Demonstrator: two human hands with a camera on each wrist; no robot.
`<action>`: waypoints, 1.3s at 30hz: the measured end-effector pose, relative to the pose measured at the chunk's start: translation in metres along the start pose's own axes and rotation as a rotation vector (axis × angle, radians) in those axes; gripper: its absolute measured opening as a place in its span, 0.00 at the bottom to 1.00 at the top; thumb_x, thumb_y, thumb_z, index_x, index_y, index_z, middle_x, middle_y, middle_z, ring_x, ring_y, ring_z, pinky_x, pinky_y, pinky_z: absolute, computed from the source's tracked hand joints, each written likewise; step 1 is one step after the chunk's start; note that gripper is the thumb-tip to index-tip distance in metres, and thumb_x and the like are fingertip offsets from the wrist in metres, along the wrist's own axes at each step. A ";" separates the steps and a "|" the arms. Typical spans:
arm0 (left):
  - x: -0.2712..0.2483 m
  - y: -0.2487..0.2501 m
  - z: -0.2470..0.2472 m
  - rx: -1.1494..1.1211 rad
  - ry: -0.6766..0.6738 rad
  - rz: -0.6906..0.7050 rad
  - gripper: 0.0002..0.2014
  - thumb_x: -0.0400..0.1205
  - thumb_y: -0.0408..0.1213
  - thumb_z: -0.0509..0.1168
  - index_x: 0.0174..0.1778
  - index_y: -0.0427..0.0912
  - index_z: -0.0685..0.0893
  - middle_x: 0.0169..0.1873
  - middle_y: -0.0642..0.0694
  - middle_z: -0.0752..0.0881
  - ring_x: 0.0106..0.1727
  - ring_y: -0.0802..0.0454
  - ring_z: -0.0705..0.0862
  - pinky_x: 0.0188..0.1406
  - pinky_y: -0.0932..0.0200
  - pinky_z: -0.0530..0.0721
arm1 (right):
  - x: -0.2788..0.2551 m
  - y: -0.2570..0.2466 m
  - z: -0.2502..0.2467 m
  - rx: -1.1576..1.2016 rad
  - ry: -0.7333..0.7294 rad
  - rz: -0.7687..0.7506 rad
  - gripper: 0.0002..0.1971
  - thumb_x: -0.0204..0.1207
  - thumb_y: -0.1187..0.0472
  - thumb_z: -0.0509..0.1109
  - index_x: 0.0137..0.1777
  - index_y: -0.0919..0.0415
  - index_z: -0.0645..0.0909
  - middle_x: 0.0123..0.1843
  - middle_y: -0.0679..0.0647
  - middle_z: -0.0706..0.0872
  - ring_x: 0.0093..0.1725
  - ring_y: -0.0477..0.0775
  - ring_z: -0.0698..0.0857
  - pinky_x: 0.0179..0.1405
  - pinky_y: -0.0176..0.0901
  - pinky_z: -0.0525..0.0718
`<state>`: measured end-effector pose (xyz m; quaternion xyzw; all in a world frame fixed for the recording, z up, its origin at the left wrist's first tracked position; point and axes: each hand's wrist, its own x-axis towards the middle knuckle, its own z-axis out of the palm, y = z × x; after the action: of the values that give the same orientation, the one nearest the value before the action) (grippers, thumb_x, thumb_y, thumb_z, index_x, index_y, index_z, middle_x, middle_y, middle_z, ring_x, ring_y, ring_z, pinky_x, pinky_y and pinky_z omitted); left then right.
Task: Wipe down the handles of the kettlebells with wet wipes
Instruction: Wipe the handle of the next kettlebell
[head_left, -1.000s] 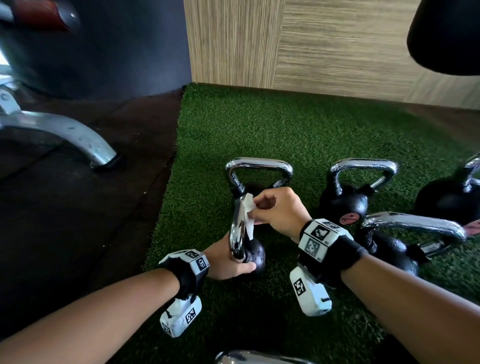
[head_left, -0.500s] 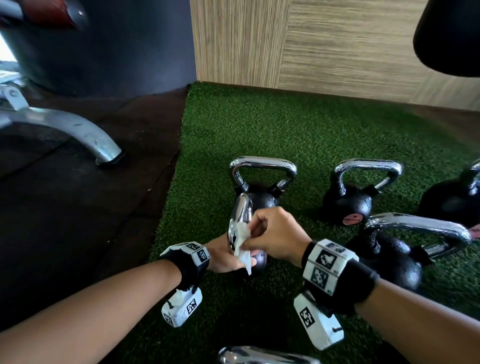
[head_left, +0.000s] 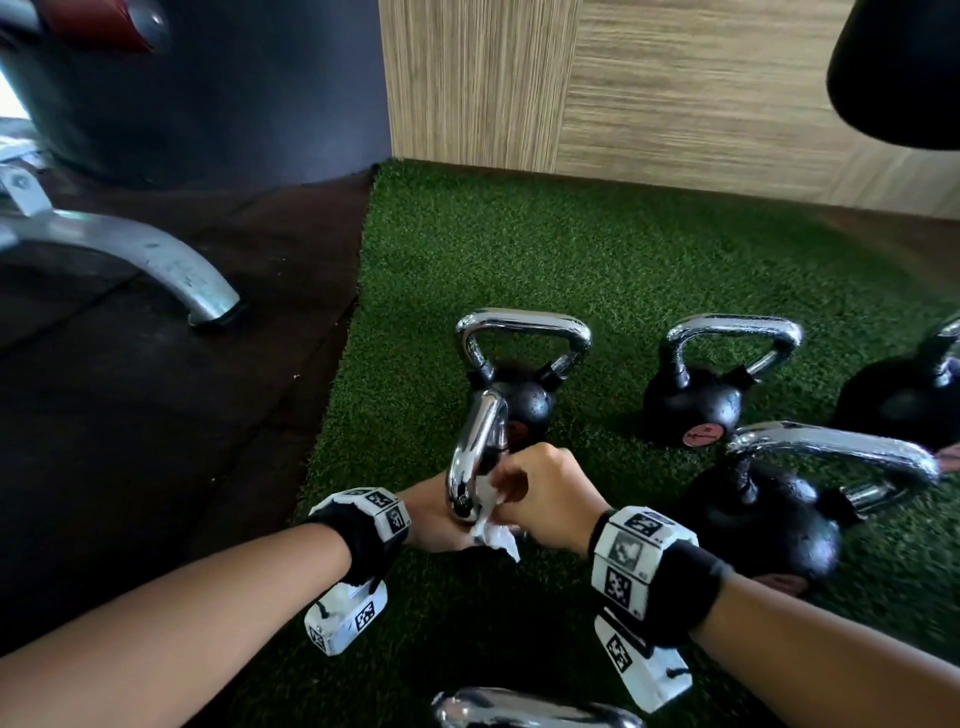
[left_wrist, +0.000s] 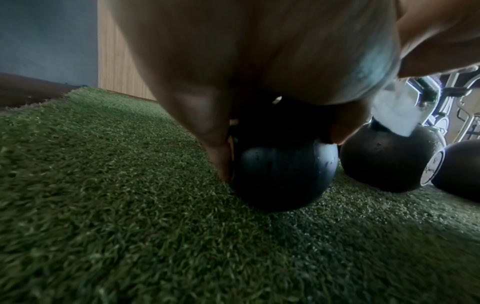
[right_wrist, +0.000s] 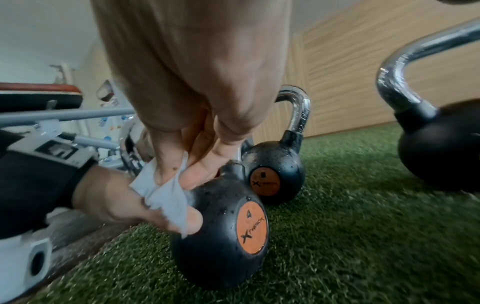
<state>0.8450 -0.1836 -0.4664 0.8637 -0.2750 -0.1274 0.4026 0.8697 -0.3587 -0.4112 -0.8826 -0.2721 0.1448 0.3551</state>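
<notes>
A small black kettlebell (right_wrist: 221, 236) with an orange label stands on green turf, its chrome handle (head_left: 474, 452) turned edge-on to me. My left hand (head_left: 431, 525) grips the ball from the left, thumb and fingers curled round it (left_wrist: 283, 174). My right hand (head_left: 545, 493) pinches a white wet wipe (head_left: 491, 527) low on the handle, where it meets the ball. In the right wrist view the fingertips (right_wrist: 166, 170) press the crumpled wipe (right_wrist: 166, 195) against the handle's base, and its loose end drapes over the left thumb.
Other chrome-handled kettlebells stand close by: one just behind (head_left: 522, 358), one to the back right (head_left: 696, 400), a large one on the right (head_left: 769, 514), another at the right edge (head_left: 904, 395). A handle (head_left: 530, 712) lies near me. A metal bench leg (head_left: 156, 260) rests on dark flooring at the left.
My right hand slid the wipe down the handle from near its top to its base by the ball. The left hand kept its grip on the ball.
</notes>
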 end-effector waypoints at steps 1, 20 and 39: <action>0.001 0.002 0.001 -0.038 0.008 0.010 0.06 0.85 0.39 0.69 0.50 0.55 0.78 0.48 0.62 0.87 0.51 0.68 0.85 0.56 0.73 0.81 | 0.002 0.003 -0.001 0.006 -0.027 0.014 0.11 0.66 0.64 0.85 0.49 0.58 0.93 0.39 0.44 0.90 0.35 0.32 0.83 0.37 0.21 0.79; 0.003 0.003 0.004 0.268 0.057 0.094 0.11 0.80 0.37 0.73 0.58 0.52 0.86 0.51 0.68 0.77 0.57 0.68 0.73 0.66 0.66 0.70 | 0.007 0.020 -0.007 0.499 -0.357 0.092 0.10 0.76 0.79 0.72 0.51 0.68 0.90 0.44 0.64 0.92 0.36 0.52 0.87 0.39 0.44 0.85; 0.002 0.004 0.010 0.174 0.099 -0.261 0.31 0.78 0.39 0.78 0.73 0.33 0.74 0.63 0.26 0.81 0.68 0.32 0.81 0.71 0.53 0.78 | 0.023 0.020 0.010 0.903 0.103 0.249 0.06 0.75 0.78 0.74 0.47 0.71 0.88 0.48 0.71 0.87 0.47 0.68 0.89 0.57 0.60 0.90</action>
<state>0.8407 -0.1931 -0.4694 0.9289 -0.1505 -0.1117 0.3194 0.8913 -0.3519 -0.4332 -0.6717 -0.0559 0.2460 0.6965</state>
